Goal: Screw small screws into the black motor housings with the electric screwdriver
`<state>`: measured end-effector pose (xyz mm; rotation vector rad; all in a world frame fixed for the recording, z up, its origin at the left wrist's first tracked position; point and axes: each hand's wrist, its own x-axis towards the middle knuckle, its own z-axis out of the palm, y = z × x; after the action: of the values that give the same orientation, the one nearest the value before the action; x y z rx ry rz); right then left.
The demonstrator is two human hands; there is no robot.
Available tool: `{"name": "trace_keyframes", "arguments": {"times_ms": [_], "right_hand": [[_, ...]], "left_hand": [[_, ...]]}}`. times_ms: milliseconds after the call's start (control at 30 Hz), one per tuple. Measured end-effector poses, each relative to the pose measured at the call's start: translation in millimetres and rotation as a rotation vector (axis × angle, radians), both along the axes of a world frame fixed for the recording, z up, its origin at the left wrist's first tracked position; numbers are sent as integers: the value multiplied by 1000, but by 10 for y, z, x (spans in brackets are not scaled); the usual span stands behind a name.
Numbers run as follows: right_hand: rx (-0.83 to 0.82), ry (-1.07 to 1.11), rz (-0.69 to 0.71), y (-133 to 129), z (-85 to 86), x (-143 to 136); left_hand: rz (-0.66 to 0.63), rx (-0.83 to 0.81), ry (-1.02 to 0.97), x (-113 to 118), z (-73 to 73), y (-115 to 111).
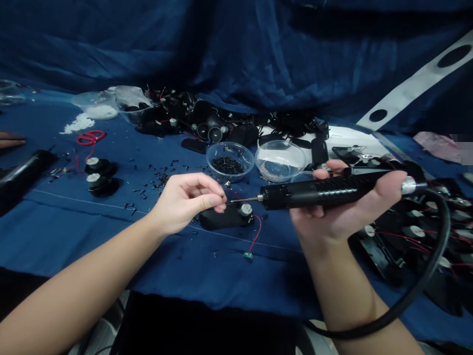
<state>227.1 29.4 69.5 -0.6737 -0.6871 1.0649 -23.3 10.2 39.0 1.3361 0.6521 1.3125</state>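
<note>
My right hand [332, 217] is wrapped round a black electric screwdriver [306, 193], held level with its bit pointing left. At the tip of the bit, my left hand [194, 199] pinches thumb and fingers together; whatever small thing is between them is hidden. Just beneath the bit lies a black plastic housing [218, 218] with a small white motor [246, 210] on its right end. From this motor a red wire runs to a little green circuit board [248, 255] on the blue cloth.
Behind my hands stand a clear bowl of black screws [229, 165] and a second clear bowl [280, 162]. Loose screws [158, 177] lie scattered to the left. Black parts with motors [417, 231] crowd the right side. At far left, another person's fingers [11, 139] show near a black tool [25, 177].
</note>
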Motion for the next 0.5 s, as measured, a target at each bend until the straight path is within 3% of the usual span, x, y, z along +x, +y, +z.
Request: {"name": "trace_keyframes", "arguments": {"times_ms": [300,500], "right_hand": [[40,4,-53,-32,46,-91],[57,-27,-58,-49,37,-92]], "left_hand": [[98,18,7,85,23,-72],[97,94,42,92,1,-77]]}}
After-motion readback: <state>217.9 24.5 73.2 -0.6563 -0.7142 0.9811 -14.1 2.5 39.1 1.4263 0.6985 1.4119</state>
